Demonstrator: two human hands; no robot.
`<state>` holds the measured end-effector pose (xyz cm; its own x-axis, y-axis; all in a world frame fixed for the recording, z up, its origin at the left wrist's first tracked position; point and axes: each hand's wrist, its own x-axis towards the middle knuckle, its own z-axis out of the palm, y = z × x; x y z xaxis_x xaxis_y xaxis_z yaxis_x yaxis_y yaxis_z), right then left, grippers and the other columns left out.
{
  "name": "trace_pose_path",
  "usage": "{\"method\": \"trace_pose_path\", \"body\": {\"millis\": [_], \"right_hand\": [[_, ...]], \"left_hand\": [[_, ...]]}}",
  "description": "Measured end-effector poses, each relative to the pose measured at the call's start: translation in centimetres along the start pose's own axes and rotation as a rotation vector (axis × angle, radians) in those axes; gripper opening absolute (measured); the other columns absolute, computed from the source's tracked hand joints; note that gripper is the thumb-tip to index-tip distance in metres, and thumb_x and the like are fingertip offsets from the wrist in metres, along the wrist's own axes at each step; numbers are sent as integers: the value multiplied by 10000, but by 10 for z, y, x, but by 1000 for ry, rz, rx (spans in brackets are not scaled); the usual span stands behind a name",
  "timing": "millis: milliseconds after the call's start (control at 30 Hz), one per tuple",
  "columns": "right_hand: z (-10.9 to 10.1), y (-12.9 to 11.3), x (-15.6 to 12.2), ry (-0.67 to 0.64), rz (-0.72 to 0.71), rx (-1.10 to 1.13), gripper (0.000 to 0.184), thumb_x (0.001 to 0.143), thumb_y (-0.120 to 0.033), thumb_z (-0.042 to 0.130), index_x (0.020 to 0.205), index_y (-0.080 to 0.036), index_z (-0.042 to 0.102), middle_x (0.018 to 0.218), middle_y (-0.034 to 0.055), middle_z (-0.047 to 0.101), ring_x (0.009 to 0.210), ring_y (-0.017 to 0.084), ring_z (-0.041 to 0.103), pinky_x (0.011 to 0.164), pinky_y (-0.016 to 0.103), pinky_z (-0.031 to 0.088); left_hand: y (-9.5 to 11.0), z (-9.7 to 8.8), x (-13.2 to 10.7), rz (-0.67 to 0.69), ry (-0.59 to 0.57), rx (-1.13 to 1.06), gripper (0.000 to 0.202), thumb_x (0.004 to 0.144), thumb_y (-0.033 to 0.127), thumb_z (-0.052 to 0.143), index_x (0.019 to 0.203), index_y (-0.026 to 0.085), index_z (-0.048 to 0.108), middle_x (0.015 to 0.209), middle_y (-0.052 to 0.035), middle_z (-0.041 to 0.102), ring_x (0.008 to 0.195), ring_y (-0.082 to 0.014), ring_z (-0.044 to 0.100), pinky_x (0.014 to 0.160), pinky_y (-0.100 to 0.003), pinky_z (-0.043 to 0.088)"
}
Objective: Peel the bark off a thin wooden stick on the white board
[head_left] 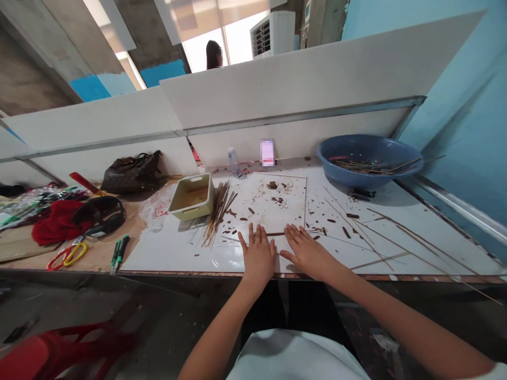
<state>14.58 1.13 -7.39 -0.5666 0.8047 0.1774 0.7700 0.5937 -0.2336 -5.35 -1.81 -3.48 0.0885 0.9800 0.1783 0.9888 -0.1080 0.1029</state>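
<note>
My left hand [258, 254] and my right hand [306, 252] lie flat, fingers apart, on a white board [273, 206] covered with brown scraps. A thin brown stick [274, 234] runs just beyond my fingertips, and I cannot tell whether they touch it. To the left, a loose bundle of thin wooden sticks [220, 214] lies fanned out beside a cream plastic tray [191, 197]. Long thin sticks [380, 240] are scattered across the white table to the right. A blue basin [368, 154] at the back right holds more sticks.
A brown handbag [132, 173], red cloth [59, 223], red-and-yellow scissors [69, 255] and green-handled tools [119, 252] lie on the left. A plastic bottle [233, 161] stands by the white partition [293, 100]. A person [214, 55] is beyond it. A red plastic chair [63, 348] sits below left.
</note>
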Motion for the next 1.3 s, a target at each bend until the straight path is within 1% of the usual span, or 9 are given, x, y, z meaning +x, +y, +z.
{"method": "trace_pose_path", "body": {"millis": [133,233,333,533,800,1000,1067,1200,1300], "right_hand": [[-1,-3,-23,35,-16,25,884,1128,-685,300,1771,-90,179,1789,225,281,1677,338,271,1366,564,271],[-5,-4,-23,20,-18,37,871,1133,-677,269,1763,-78,216,1792,222,278,1685,330,246,1377,558,239],[-11,-4,-5,-63,-20,69,865,1130,-680,234,1751,-79,273,1782,214,309,1684,333,251,1385,563,201],[-18,-2,28,-115,69,83,899,1120,-694,185,1740,-50,279,1803,204,257,1705,312,165,1393,545,150],[-2,-8,-14,-43,-15,37,866,1129,-675,224,1754,-77,252,1804,196,258,1696,316,214,1389,544,195],[-12,6,30,-112,70,28,898,1128,-672,168,1725,-14,305,1793,233,274,1696,322,211,1392,538,169],[-10,8,34,-91,63,15,879,1132,-660,189,1734,-26,285,1785,231,298,1695,321,214,1391,548,168],[3,-1,4,25,-7,-38,875,1131,-661,250,1743,-36,262,1767,235,336,1680,337,265,1389,571,180],[9,-6,-9,49,-24,-55,847,1140,-635,243,1719,-23,330,1756,237,353,1669,332,300,1382,567,217]], "left_hand": [[3,3,-22,58,34,11,609,1125,326,344,1708,162,407,1782,-128,360,1716,-348,163,1351,-732,188],[10,10,-30,150,14,9,611,1127,303,312,1721,175,377,1785,-111,366,1714,-314,190,1374,-683,183],[21,22,-20,254,-39,5,647,1121,347,347,1736,146,328,1791,-135,345,1704,-305,234,1389,-651,166],[31,27,19,155,-137,29,652,1128,363,309,1739,135,316,1796,-141,311,1701,-311,242,1389,-658,139],[22,24,-24,186,-53,0,613,1148,354,286,1716,138,366,1784,-97,346,1688,-256,287,1401,-631,135],[22,20,28,119,-109,-4,608,1150,346,255,1697,131,410,1761,-128,387,1673,-289,326,1388,-667,140],[21,20,33,111,-105,-3,606,1152,347,255,1691,126,421,1758,-135,393,1676,-289,319,1387,-669,136],[17,25,0,139,-16,1,598,1160,354,267,1695,129,411,1757,-125,399,1671,-272,330,1395,-635,163],[13,30,-15,161,16,-8,598,1166,375,275,1698,135,404,1753,-128,406,1665,-269,345,1391,-633,189]]}}
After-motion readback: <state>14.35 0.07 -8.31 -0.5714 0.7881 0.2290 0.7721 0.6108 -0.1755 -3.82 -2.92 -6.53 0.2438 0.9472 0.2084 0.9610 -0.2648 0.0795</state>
